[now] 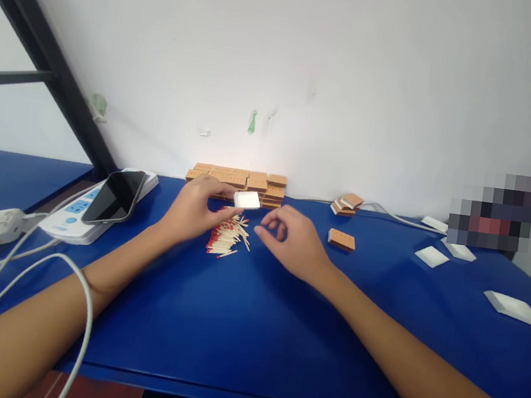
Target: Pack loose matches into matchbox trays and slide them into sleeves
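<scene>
On the blue tabletop (250,326), the left hand (194,206), just behind the loose match pile (228,238), grips 1 white tray (247,199) by its edge above that pile, the right hand (292,241) beside the pile pinching nothing discernible; a slipping tray would likely scatter matches.

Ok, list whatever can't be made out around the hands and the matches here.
All in the head view:
- Inside of the white tray held by the left hand: washed out by glare, so full or empty is unclear.
- The right hand: fingertips pinched together, too small to tell whether they hold a match.
- The stack of brown matchboxes: the left hand covers part of it; print too small.
- Right edge: a pixelated patch hides what is there.
</scene>
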Action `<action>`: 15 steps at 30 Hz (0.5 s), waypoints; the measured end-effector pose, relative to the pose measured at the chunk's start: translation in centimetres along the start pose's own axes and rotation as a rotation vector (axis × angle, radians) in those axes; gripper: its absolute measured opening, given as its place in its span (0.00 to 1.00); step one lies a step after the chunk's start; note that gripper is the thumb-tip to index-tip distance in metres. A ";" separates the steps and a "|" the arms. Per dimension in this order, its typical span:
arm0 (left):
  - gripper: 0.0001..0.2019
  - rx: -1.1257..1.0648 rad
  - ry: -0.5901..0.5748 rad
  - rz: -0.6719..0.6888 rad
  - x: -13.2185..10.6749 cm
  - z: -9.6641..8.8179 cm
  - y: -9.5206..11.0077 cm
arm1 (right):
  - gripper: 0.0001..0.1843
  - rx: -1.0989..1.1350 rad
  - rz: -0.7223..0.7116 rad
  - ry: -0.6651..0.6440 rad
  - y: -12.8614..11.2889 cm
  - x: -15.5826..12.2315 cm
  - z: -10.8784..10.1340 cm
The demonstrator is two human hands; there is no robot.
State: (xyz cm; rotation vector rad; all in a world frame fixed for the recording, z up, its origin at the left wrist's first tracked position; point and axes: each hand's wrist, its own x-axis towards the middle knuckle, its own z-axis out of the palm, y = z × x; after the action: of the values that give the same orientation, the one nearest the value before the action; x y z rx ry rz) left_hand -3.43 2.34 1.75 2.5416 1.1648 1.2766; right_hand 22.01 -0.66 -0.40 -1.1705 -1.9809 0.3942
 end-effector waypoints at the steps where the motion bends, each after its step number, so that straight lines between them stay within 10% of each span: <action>1: 0.12 0.014 0.026 -0.009 0.0 0.0 -0.2 | 0.07 -0.014 0.027 -0.058 -0.2 -0.2 0.5; 15: 0.10 0.123 0.011 0.049 -0.4 0.6 0.3 | 0.08 -0.219 0.110 -0.270 -0.1 -0.9 0.6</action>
State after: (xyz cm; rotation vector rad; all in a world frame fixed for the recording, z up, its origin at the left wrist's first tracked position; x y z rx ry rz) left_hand -3.00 2.07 1.23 2.6686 1.2280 1.2682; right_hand 21.70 -1.44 -1.16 -1.4313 -2.2418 0.4174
